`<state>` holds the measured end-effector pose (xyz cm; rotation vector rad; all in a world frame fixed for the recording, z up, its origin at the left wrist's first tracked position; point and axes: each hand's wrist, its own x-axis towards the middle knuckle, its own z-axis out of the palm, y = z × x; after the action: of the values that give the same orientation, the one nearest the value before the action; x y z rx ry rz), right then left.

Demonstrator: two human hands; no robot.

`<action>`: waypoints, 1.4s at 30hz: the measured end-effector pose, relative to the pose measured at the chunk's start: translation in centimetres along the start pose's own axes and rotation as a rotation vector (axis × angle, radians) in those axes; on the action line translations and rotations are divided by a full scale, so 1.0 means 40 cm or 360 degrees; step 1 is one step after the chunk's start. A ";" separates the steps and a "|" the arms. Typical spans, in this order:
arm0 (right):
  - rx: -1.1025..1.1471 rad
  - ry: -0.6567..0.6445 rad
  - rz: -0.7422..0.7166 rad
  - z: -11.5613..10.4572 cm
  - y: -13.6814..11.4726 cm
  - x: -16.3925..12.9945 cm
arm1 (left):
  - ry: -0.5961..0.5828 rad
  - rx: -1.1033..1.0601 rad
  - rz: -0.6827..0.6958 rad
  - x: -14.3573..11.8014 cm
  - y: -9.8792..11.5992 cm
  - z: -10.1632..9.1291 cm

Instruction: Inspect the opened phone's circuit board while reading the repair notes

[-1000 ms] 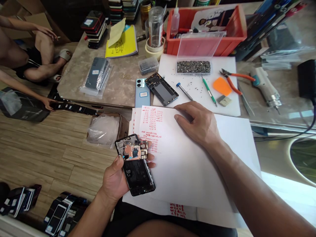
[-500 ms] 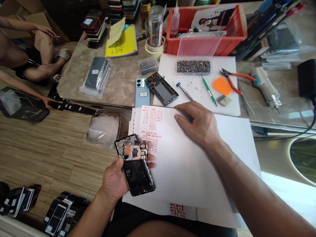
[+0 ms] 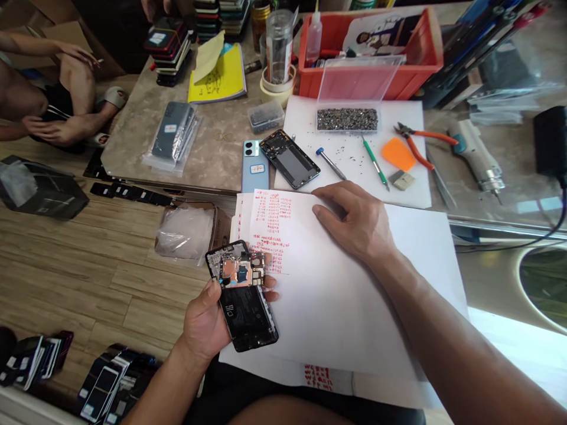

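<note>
On the white paper (image 3: 336, 295), the right hand (image 3: 354, 221) lies flat with its fingers a little bent and holds nothing. Just left of the paper, the left hand (image 3: 208, 321) wraps its fingers around an opened phone (image 3: 243, 295) with its insides showing. Above the paper sit a blue phone (image 3: 256, 165) and a black phone frame (image 3: 290, 158).

The left hand (image 3: 208, 324) clasps an opened phone (image 3: 243, 295), its circuit board bare; the right hand (image 3: 358, 221) rests flat on white paper (image 3: 336, 307).
</note>
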<state>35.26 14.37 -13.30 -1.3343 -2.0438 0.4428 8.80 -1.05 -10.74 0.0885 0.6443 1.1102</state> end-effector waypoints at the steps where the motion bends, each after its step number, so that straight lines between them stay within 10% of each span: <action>1: -0.0004 -0.0001 0.0000 0.000 -0.001 0.000 | 0.0005 0.0001 0.0001 0.000 0.000 0.000; 42: -0.0016 -0.0018 0.0017 -0.003 -0.004 0.001 | 0.0003 0.0016 -0.0036 -0.007 0.000 -0.014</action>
<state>35.25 14.32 -13.11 -1.3522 -2.0519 0.4461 8.44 -1.41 -11.07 0.0884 0.6509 1.0853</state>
